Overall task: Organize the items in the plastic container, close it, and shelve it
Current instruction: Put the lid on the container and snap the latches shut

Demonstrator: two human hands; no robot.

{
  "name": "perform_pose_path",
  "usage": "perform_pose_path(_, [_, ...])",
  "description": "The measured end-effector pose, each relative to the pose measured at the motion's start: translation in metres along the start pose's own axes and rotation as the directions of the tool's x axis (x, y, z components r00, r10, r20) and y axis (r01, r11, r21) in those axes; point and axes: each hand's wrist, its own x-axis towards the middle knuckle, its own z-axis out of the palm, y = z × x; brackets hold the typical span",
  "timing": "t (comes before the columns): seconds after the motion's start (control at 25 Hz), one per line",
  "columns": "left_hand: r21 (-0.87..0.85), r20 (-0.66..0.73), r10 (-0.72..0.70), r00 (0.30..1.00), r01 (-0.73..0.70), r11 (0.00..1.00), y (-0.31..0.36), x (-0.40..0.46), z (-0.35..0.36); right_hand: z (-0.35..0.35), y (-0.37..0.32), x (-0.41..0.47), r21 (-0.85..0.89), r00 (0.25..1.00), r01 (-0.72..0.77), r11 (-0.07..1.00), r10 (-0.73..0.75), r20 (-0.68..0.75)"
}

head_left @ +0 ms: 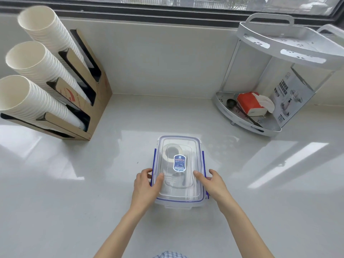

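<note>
Both hands [147, 185] [212, 182] grip the clear rectangular container [178, 194] (lid [195, 149] apparently seated).

The clear rectangular plastic container [179, 199] with blue side latches sits flat on the glossy white desk [74, 202], near its front edge, long side running away from it. Its transparent lid [193, 144], bearing a blue label, lies on top; blurred items show inside.

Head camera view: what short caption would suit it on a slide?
Both hands, left and right, press the lid onto a clear plastic container on a white counter.
</note>
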Motion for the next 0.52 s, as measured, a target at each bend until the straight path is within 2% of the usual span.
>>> perform_pose_path(0.12, [-0.145, 0.101, -0.14, 0.985, 0.154, 0.977, 0.005, 0.0, 0.003, 0.003, 0.0, -0.001, -0.075, 0.988, 0.091, 0.993, -0.1, -0.116])
perform_pose_path(0.2, [-0.191, 0.148, -0.192, 0.97, 0.219, 0.957, 0.005, -0.001, 0.004, 0.008, -0.003, -0.005, -0.119, 0.978, 0.15, 0.982, -0.165, -0.128])
perform_pose_path(0.32, [-0.187, 0.157, -0.198, 0.968, 0.226, 0.956, 0.001, 0.003, 0.003, 0.017, -0.001, -0.009, -0.179, 0.97, 0.191, 0.965, -0.214, -0.119])
perform_pose_path(0.52, [-0.194, 0.167, -0.173, 0.971, 0.204, 0.96, 0.005, 0.002, 0.001, 0.027, -0.001, -0.012, -0.205, 0.937, 0.244, 0.948, -0.285, -0.203])
